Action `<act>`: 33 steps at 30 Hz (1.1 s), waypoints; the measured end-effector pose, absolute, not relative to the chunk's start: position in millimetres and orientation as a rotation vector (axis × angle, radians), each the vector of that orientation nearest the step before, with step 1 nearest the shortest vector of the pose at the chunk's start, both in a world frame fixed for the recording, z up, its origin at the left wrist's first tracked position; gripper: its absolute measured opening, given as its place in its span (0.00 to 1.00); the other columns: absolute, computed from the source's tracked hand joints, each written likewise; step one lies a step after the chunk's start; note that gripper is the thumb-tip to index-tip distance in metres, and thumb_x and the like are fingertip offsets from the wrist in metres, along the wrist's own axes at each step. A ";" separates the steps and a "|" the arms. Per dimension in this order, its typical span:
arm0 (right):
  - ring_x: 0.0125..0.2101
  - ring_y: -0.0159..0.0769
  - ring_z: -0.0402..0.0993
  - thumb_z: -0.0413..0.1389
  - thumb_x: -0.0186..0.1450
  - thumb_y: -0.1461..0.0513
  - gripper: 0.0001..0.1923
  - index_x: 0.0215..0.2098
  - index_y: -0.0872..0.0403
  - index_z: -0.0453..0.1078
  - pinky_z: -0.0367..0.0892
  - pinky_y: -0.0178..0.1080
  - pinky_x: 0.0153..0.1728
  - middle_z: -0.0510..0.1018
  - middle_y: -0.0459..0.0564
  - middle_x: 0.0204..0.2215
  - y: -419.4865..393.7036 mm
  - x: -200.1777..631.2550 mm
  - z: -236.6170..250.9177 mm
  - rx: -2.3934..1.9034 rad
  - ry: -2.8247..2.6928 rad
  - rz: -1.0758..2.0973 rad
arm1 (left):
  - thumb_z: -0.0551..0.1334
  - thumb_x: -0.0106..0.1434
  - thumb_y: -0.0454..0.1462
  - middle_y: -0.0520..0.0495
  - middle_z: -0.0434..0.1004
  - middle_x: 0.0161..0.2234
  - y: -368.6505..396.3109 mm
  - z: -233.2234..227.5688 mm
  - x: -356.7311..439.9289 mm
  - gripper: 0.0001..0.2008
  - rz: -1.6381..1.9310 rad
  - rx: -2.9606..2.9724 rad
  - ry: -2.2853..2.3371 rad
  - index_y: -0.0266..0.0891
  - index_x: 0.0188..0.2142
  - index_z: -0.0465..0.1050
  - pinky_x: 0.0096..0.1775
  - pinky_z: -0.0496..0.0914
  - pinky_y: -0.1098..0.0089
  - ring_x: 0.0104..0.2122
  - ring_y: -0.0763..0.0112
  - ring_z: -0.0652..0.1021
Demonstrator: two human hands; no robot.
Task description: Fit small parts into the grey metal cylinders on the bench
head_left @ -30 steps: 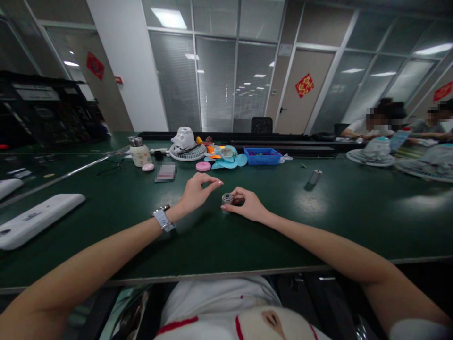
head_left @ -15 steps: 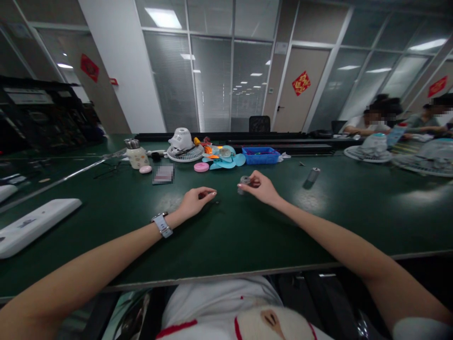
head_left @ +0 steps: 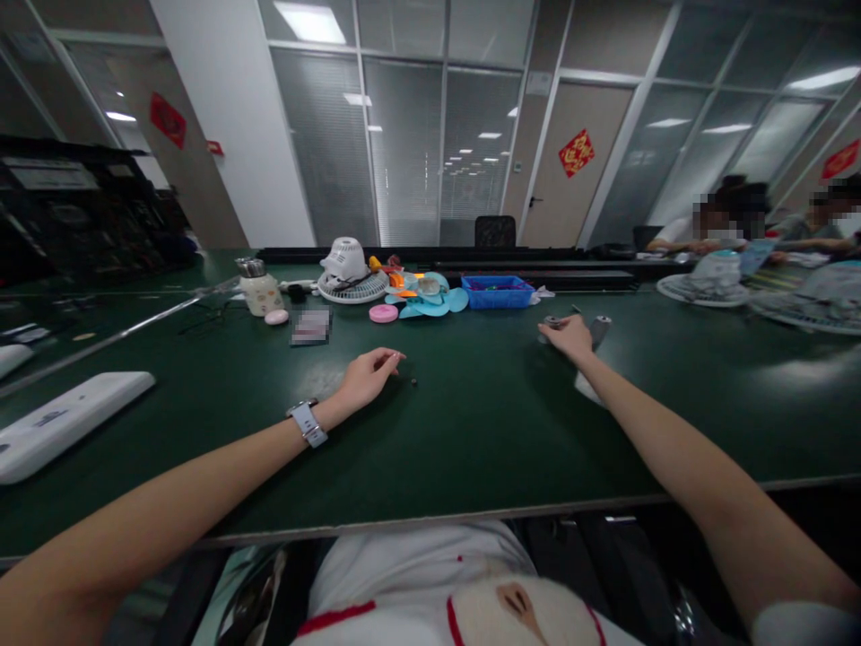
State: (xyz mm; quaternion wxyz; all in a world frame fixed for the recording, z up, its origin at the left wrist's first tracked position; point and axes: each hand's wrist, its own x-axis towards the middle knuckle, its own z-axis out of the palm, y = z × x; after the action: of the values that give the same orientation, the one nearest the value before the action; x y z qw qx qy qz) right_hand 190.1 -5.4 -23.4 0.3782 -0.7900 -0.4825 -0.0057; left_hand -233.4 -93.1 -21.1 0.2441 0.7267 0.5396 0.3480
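My right hand [head_left: 569, 337] is over the right half of the green table, its fingers closed around a small grey cylindrical part [head_left: 552, 321], mostly covered by the fingers. Just beyond that hand stands a second grey cylinder [head_left: 602, 331], partly blocked by the hand and wrist. Left of centre, my left hand [head_left: 369, 377] rests low over the tabletop with thumb and fingertips pinched together; whatever they hold, if anything, is too small to make out. A tiny dark piece [head_left: 413, 382], perhaps a nut, lies just right of its fingertips.
Along the back are a bottle [head_left: 261, 292], a white fan body [head_left: 346, 269], blue fan blades [head_left: 430, 298], a pink round piece [head_left: 383, 313] and a blue basket [head_left: 496, 301]. A long white panel [head_left: 73, 422] lies left. People sit at the far right behind fan parts [head_left: 713, 283].
My right hand has carried the grey cylindrical part rightward, from the middle to beside the other cylinder. My left hand has drawn slightly back to the left, away from the tiny dark piece.
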 end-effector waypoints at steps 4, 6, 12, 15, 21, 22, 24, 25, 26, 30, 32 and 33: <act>0.58 0.60 0.64 0.64 0.56 0.55 0.36 0.57 0.60 0.59 0.59 0.58 0.56 0.67 0.70 0.57 -28.8 141.0 -11.3 -1.897 -1.284 -0.316 | 0.52 0.64 0.49 0.45 0.80 0.34 -91.7 -21.9 -233.1 0.23 1.013 1.935 1.486 0.38 0.48 0.75 0.39 0.69 0.66 0.36 0.62 0.78; 0.61 0.57 0.60 0.60 0.61 0.55 0.30 0.58 0.58 0.61 0.56 0.58 0.59 0.65 0.66 0.60 -48.3 105.8 -8.5 -1.625 -1.607 -0.349 | 0.52 0.65 0.46 0.45 0.80 0.34 -90.3 -23.1 -233.1 0.21 1.057 1.897 1.488 0.38 0.48 0.74 0.39 0.69 0.66 0.38 0.62 0.79; 0.66 0.43 0.54 0.49 0.71 0.56 0.23 0.63 0.48 0.63 0.55 0.51 0.63 0.59 0.52 0.67 -99.2 12.9 -19.4 -0.743 -2.508 0.084 | 0.51 0.61 0.40 0.46 0.78 0.33 -87.4 -27.0 -233.5 0.17 1.160 1.826 1.485 0.37 0.42 0.74 0.40 0.69 0.65 0.36 0.63 0.78; 0.64 0.40 0.59 0.50 0.72 0.59 0.21 0.62 0.51 0.66 0.57 0.48 0.63 0.65 0.52 0.63 -102.3 -4.2 -24.9 -0.618 -2.605 0.194 | 0.51 0.60 0.40 0.47 0.78 0.32 -87.5 -27.5 -233.3 0.16 1.177 1.825 1.471 0.38 0.41 0.74 0.40 0.69 0.66 0.36 0.63 0.78; 0.49 0.37 0.77 0.56 0.68 0.61 0.13 0.49 0.50 0.77 0.69 0.42 0.53 0.81 0.48 0.46 -98.5 -5.3 -29.0 -0.696 -2.492 0.241 | 0.52 0.60 0.41 0.47 0.78 0.31 -88.9 -25.8 -232.4 0.16 1.152 1.835 1.464 0.38 0.40 0.75 0.40 0.69 0.66 0.35 0.64 0.77; 0.46 0.37 0.78 0.57 0.68 0.62 0.12 0.47 0.50 0.78 0.70 0.41 0.51 0.82 0.48 0.43 -97.8 -3.4 -29.3 -0.725 -2.461 0.223 | 0.52 0.60 0.41 0.47 0.78 0.31 -89.1 -25.6 -232.4 0.16 1.151 1.835 1.466 0.38 0.40 0.75 0.40 0.69 0.66 0.35 0.64 0.77; 0.43 0.37 0.79 0.57 0.67 0.63 0.11 0.46 0.49 0.79 0.71 0.41 0.48 0.83 0.47 0.41 -93.6 6.1 -28.2 -0.797 -2.399 0.131 | 0.52 0.60 0.41 0.47 0.78 0.31 -89.0 -25.6 -232.6 0.16 1.154 1.833 1.467 0.38 0.40 0.75 0.39 0.69 0.66 0.35 0.64 0.77; 0.43 0.37 0.79 0.57 0.67 0.63 0.12 0.46 0.48 0.79 0.71 0.41 0.47 0.83 0.47 0.41 -89.4 14.9 -26.3 -0.841 -2.363 0.051 | 0.52 0.60 0.40 0.47 0.78 0.31 -88.9 -25.7 -232.9 0.16 1.153 1.831 1.469 0.38 0.40 0.75 0.39 0.69 0.66 0.35 0.64 0.77; 0.43 0.38 0.79 0.56 0.67 0.63 0.13 0.47 0.48 0.79 0.71 0.41 0.47 0.83 0.47 0.42 -83.9 26.8 -23.4 -0.897 -2.316 -0.046 | 0.52 0.60 0.40 0.47 0.78 0.31 -88.7 -26.0 -233.2 0.16 1.151 1.830 1.469 0.38 0.40 0.75 0.39 0.69 0.66 0.35 0.64 0.77; 0.44 0.43 0.78 0.53 0.68 0.63 0.14 0.48 0.50 0.78 0.69 0.44 0.46 0.82 0.52 0.44 -54.4 98.9 -5.4 -1.290 -2.015 -0.455 | 0.52 0.60 0.41 0.47 0.78 0.32 -87.8 -27.2 -234.4 0.16 1.133 1.830 1.455 0.38 0.41 0.75 0.39 0.69 0.66 0.35 0.64 0.77; 0.43 0.47 0.78 0.53 0.68 0.62 0.15 0.48 0.52 0.78 0.69 0.45 0.44 0.82 0.55 0.43 -41.5 136.5 2.0 -1.521 -1.843 -0.588 | 0.52 0.61 0.41 0.47 0.78 0.31 -87.6 -27.7 -234.7 0.16 1.132 1.832 1.445 0.38 0.42 0.75 0.40 0.69 0.66 0.35 0.64 0.77; 0.42 0.48 0.78 0.52 0.68 0.62 0.16 0.48 0.53 0.78 0.69 0.45 0.42 0.82 0.57 0.43 -36.5 152.0 4.2 -1.616 -1.774 -0.627 | 0.52 0.61 0.41 0.47 0.78 0.31 -87.5 -27.9 -234.7 0.16 1.132 1.832 1.442 0.38 0.42 0.75 0.40 0.69 0.66 0.35 0.64 0.78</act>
State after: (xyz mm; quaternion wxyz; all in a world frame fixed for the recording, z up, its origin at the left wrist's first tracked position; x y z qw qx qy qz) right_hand 152.0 -36.5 4.2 0.3245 -0.6163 -0.6766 -0.2390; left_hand -234.7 -87.5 -27.9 0.2716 0.6802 0.5355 0.4205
